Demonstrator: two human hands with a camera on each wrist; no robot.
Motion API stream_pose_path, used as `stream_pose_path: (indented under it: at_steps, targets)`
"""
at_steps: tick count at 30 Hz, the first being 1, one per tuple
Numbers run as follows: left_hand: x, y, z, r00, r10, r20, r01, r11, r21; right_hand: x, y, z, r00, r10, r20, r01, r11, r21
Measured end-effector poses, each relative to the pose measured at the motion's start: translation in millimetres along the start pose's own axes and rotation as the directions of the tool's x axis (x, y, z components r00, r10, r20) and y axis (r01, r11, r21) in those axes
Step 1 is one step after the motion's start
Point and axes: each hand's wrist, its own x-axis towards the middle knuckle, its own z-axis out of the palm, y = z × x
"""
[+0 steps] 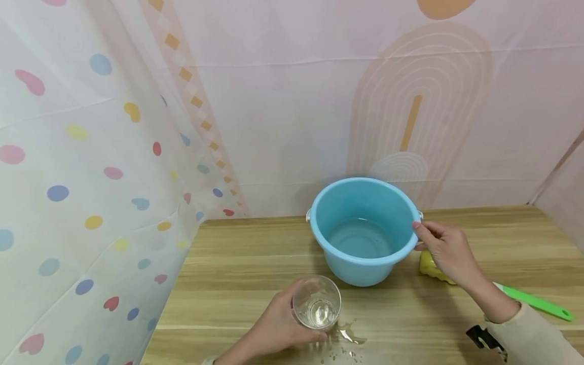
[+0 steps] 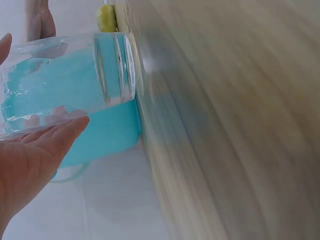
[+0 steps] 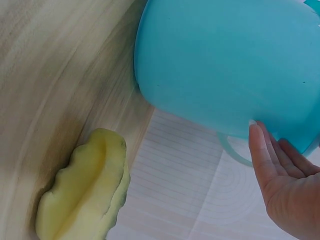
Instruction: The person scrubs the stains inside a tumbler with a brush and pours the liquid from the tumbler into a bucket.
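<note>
My left hand [image 1: 285, 317] grips a clear drinking glass [image 1: 317, 304] low over the wooden table, fingers curled round its side. In the left wrist view the glass [image 2: 65, 75] has wet drops on its wall and a thick base close to the tabletop. A light blue bucket [image 1: 360, 271] with some water in the bottom stands behind it. On the bucket's right rim, my right hand [image 1: 449, 251] holds on with the thumb over the edge and the fingers against the outer wall. The right wrist view shows those fingers [image 3: 260, 155] touching the bucket [image 3: 225, 65].
A yellow wavy-edged sponge [image 3: 85, 190] lies on the table right of the bucket. Farther right is a tool with a green handle [image 1: 538, 301], its other end partly hidden by the right arm. Spilled water [image 1: 350, 334] wets the tabletop beside the glass. Patterned cloth [image 1: 283, 126] hangs behind.
</note>
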Motion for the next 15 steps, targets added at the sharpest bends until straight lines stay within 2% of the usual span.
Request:
stream_pose_path:
  at_steps: [4,9,11,15]
  targets:
    - [-3.1,2.2,-3.9,0.999,-0.019,-0.031,0.020,0.999,0.026,-1.4,-0.4,-0.7,1.000,-0.008,-0.004,0.008,1.000,-0.006]
    - [-7.1,2.5,-8.2,0.995,-0.048,-0.087,0.050,0.999,0.016,-1.6,-0.5,-0.5,1.000,-0.006,-0.004,0.006,1.000,-0.003]
    - [-7.7,2.0,-9.4,0.991,-0.064,-0.114,0.063,0.998,-0.010,-1.4,0.3,-0.4,1.000,-0.009,-0.006,0.009,1.000,-0.004]
    - [-8.2,0.7,-10.8,0.979,-0.098,-0.181,0.098,0.995,-0.008,-1.1,0.6,-0.1,1.000,-0.008,-0.008,0.008,1.000,0.000]
